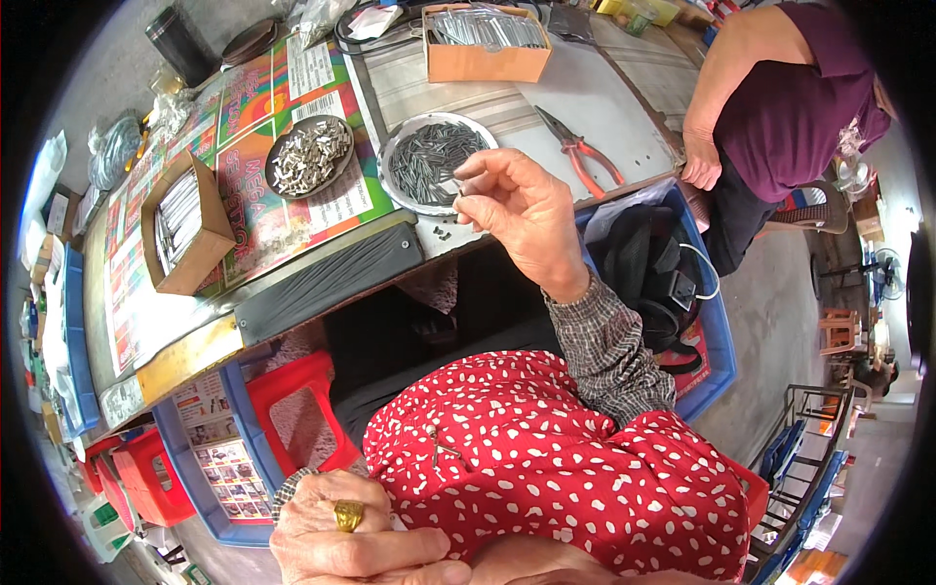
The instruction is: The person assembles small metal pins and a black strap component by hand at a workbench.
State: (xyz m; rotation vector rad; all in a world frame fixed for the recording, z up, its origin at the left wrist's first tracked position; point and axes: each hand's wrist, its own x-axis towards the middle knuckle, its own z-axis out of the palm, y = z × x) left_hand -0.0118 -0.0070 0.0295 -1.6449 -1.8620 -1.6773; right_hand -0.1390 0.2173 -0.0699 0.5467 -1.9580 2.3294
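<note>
My right hand [526, 219] is raised over the near rim of a white bowl [485, 133]. Its thumb and forefinger pinch a small dark pin [460, 191]. Many dark grey metal pins [429, 156] fill the bowl. Low in the picture, close to my body, my left hand [341, 531] is closed, with a gold ring [348, 515] on one finger; whatever lies in its fingers is hidden. Left of the bowl, a dark round dish [343, 174] holds short silvery metal pieces [310, 156]. A few dark bits [441, 234] lie by the table edge below the bowl.
Red-handled pliers [582, 161] lie right of the bowl. Cardboard boxes of thin metal rods stand behind [487, 63] and at left [205, 239]. A blue crate [717, 361] with a black bag sits at right. Another person [795, 127] is at the table's right side.
</note>
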